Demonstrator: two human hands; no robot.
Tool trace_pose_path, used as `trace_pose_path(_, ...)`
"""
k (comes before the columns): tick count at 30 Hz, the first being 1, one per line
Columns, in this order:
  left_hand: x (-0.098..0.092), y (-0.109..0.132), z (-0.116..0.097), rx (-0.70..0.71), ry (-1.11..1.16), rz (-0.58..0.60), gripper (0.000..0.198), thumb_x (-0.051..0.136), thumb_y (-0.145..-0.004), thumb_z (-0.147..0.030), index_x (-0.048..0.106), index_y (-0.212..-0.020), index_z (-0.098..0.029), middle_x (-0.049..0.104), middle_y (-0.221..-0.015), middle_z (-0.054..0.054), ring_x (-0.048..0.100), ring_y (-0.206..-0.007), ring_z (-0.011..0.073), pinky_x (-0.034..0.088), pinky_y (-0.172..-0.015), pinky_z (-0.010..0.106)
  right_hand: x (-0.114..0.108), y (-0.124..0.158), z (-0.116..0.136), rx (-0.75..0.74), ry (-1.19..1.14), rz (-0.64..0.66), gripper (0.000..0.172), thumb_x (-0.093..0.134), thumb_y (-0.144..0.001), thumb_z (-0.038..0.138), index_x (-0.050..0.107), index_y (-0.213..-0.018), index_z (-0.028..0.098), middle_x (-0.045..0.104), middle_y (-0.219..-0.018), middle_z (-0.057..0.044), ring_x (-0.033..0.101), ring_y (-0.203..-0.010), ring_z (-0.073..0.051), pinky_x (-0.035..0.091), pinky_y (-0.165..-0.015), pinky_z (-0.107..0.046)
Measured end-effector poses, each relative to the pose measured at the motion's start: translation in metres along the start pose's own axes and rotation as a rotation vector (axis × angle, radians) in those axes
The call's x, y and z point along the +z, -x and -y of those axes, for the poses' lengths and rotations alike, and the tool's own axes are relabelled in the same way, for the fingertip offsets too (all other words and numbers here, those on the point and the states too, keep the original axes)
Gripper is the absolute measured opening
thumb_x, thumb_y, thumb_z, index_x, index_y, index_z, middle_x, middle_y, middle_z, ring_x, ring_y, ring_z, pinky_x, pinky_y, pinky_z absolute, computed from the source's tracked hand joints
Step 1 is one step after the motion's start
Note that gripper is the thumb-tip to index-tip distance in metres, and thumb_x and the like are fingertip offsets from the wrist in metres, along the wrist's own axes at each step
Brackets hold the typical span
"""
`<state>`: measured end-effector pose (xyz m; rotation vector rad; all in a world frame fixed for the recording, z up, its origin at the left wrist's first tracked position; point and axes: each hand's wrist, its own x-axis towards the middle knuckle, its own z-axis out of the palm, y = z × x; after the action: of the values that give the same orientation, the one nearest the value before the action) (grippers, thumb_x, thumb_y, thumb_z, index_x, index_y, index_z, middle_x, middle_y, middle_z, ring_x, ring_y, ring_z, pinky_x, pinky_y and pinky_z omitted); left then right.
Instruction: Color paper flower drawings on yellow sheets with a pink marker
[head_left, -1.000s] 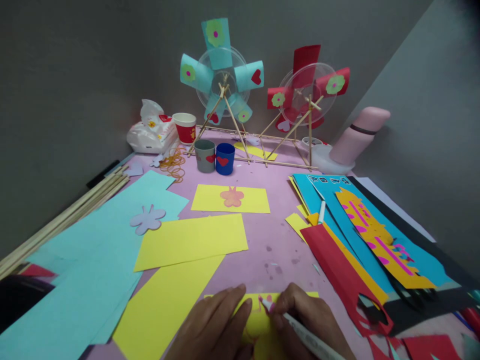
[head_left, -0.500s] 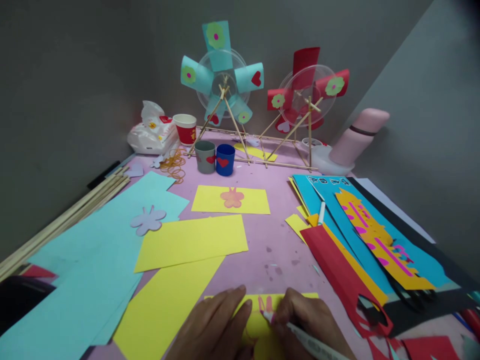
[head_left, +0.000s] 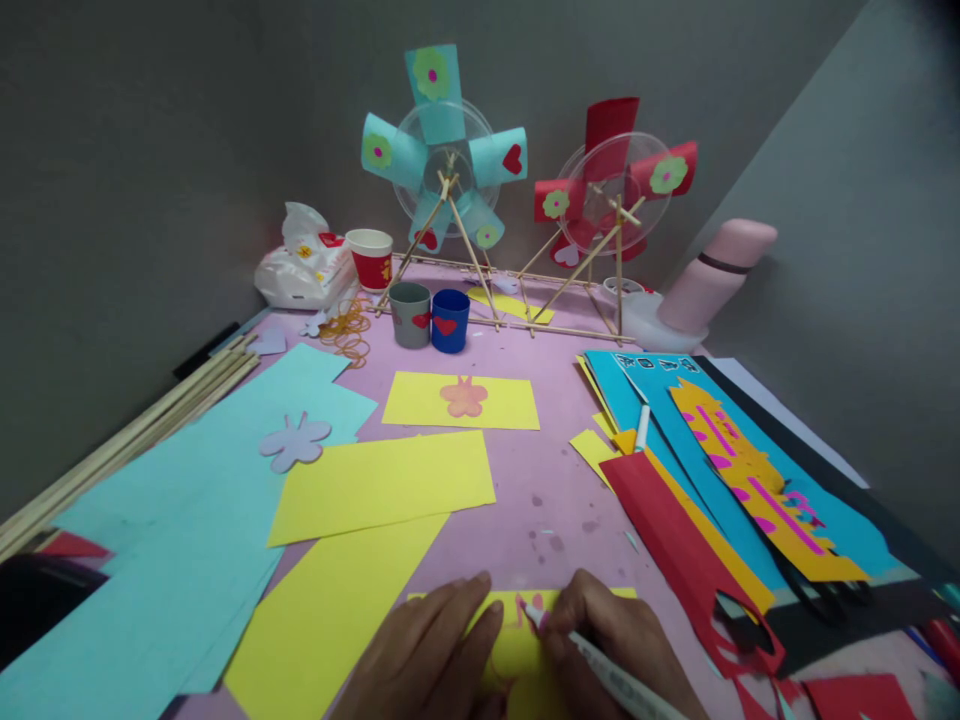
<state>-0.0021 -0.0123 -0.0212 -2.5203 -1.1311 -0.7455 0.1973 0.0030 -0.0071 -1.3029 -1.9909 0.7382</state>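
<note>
A marker pen (head_left: 615, 680) with a white barrel is pinched in my right hand (head_left: 607, 640), its tip on a yellow paper strip (head_left: 525, 650) at the near edge. Pink strokes and a faint curved outline show on that strip. My left hand (head_left: 427, 650) lies flat over the strip's left part, fingers stretched out. Beyond them, another yellow strip (head_left: 405, 400) carries a pink butterfly drawing (head_left: 465, 397). Plain yellow paper (head_left: 390, 485) lies to the left, touching a lilac butterfly cutout (head_left: 295, 442).
Light blue sheets (head_left: 187, 540) and wooden sticks (head_left: 172, 410) lie left. Grey (head_left: 410, 318) and blue (head_left: 451, 325) cups stand ahead of two paper wheels (head_left: 446, 150) on stick frames. Coloured paper (head_left: 720, 480), red scraps (head_left: 675, 540) and a pink bottle (head_left: 716, 275) are right.
The marker tip has moved slightly up and right along the ear-like strokes, filling more pink there. My left hand stays in place.
</note>
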Motion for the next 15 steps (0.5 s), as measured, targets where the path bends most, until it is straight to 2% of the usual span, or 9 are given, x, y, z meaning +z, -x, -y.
trace_pose_path(6, 0.0025, 0.0036, 0.0027, 0.001, 0.009, 0.032, 0.030, 0.038, -0.096, -0.036, 0.060, -0.107, -0.019, 0.068, -0.108, 0.002, 0.064, -0.095, 0.0152, 0.054, -0.077, 0.024, -0.0018, 0.0004, -0.0005, 0.001, -0.069, 0.045, 0.015, 0.042, -0.077, 0.025, 0.041, -0.062, 0.022, 0.038, -0.044, 0.010, 0.032, -0.036, -0.006, 0.020, -0.038, -0.020)
trace_pose_path(9, 0.0027, 0.0027, 0.0028, -0.004, 0.007, 0.003, 0.030, 0.038, -0.096, -0.037, 0.061, -0.104, -0.019, 0.069, -0.105, 0.002, 0.065, -0.093, 0.0142, 0.053, -0.077, 0.023, -0.0019, 0.0013, -0.0003, 0.037, -0.044, 0.044, 0.017, 0.042, -0.076, 0.025, 0.040, -0.059, 0.022, 0.035, -0.044, 0.010, 0.029, -0.036, -0.006, 0.018, -0.037, -0.020)
trace_pose_path(15, 0.0003, -0.0007, 0.0013, -0.017, 0.017, -0.017, 0.030, 0.037, -0.096, -0.035, 0.062, -0.101, -0.019, 0.070, -0.102, 0.002, 0.065, -0.090, 0.0137, 0.053, -0.076, 0.022, -0.0008, 0.0004, 0.0036, 0.032, -0.030, -0.014, 0.015, 0.040, -0.078, 0.024, 0.041, -0.063, 0.023, 0.043, -0.043, 0.008, 0.038, -0.036, -0.007, 0.022, -0.037, -0.019)
